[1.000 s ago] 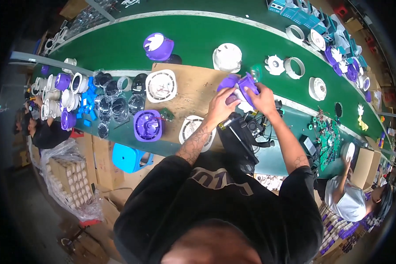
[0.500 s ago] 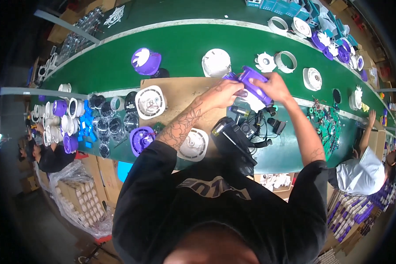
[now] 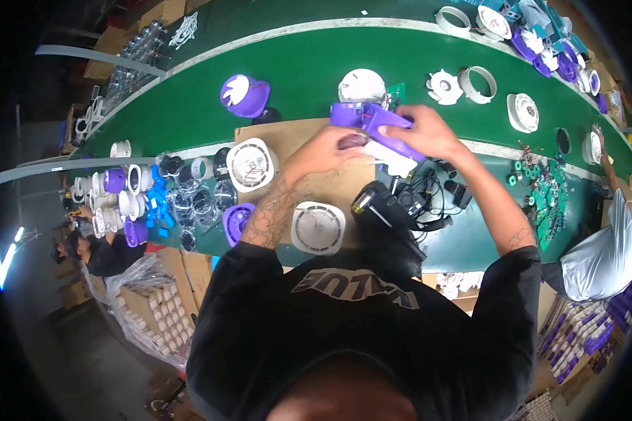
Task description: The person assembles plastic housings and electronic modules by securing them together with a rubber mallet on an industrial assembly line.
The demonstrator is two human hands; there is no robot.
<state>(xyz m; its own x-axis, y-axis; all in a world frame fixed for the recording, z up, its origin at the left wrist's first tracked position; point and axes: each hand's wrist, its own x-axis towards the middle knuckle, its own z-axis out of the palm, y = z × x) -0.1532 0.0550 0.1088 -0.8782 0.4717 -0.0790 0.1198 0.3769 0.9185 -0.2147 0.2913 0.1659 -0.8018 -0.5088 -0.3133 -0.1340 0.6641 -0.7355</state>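
Note:
A purple plastic fan housing [image 3: 395, 140] is held tilted above the cardboard mat, with a white fan blade [image 3: 395, 161] on its near side. My right hand [image 3: 428, 133] grips the housing from the right, its thumb across the purple wall. My left hand [image 3: 326, 151] is closed at the left side, by a purple box-shaped portion [image 3: 347, 114] of the piece. A dark reddish rounded thing [image 3: 352, 142] shows at its fingers; I cannot make out what it is. Behind the hands are a white round housing [image 3: 361, 85] and a green circuit board [image 3: 397, 95].
An electric screwdriver [image 3: 372, 203] and black cables [image 3: 432, 193] lie nearby. White housings [image 3: 251, 165] surround the cardboard mat [image 3: 277, 133]. Green boards [image 3: 544, 189] pile up at right; clear-and-black round parts [image 3: 182, 200] stand at left. A co-worker [image 3: 600, 245] reaches in at far right.
The housing has been turned and tilted in my hands, showing more of the purple box portion and the white blade. My left hand has moved slightly left. The whole view has shifted.

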